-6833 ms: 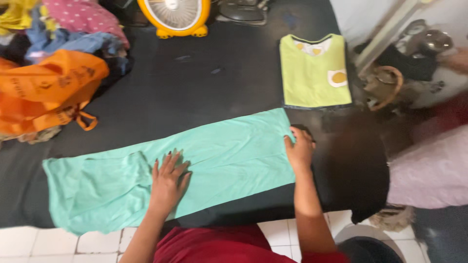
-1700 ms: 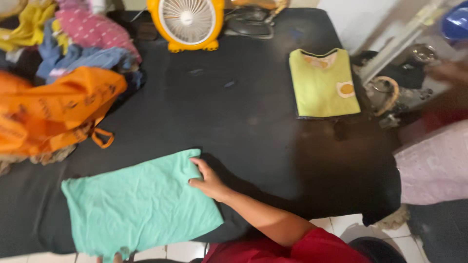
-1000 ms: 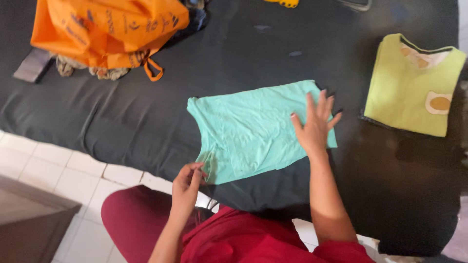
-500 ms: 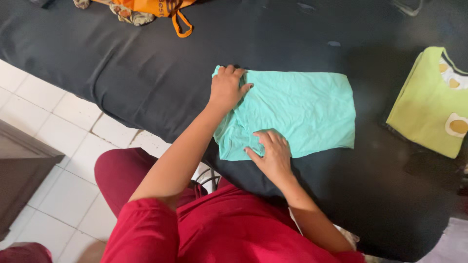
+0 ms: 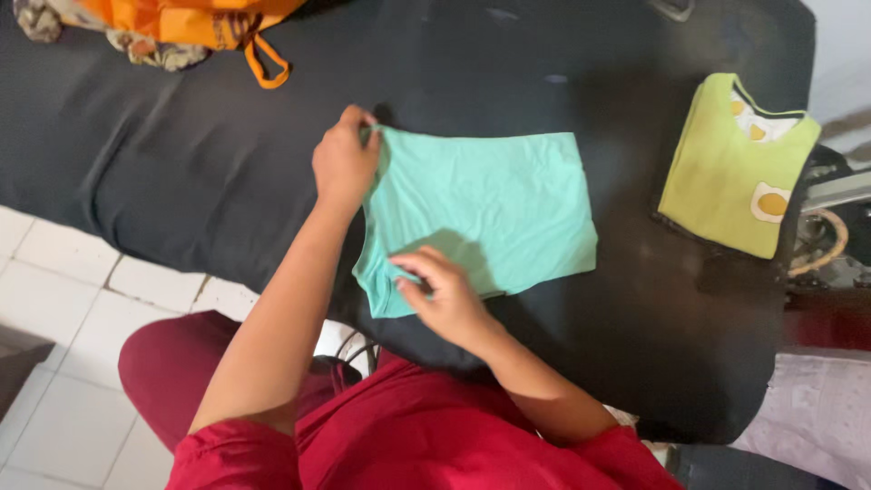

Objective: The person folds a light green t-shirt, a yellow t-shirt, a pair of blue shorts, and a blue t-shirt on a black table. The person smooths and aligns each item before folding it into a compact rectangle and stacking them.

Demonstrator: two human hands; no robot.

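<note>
The folded mint-green shirt (image 5: 481, 213) lies flat on the black table (image 5: 181, 154). The left hand (image 5: 345, 163) pinches its far corner. The right hand (image 5: 445, 295) pinches its near edge. A folded yellow-green shirt (image 5: 726, 172) lies well apart.

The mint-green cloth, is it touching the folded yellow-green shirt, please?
No, the mint-green cloth lies apart from the yellow-green shirt, bare black surface between them.

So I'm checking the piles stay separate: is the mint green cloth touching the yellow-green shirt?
Apart. The head view shows bare black table between the mint green cloth and the yellow-green shirt.
</note>
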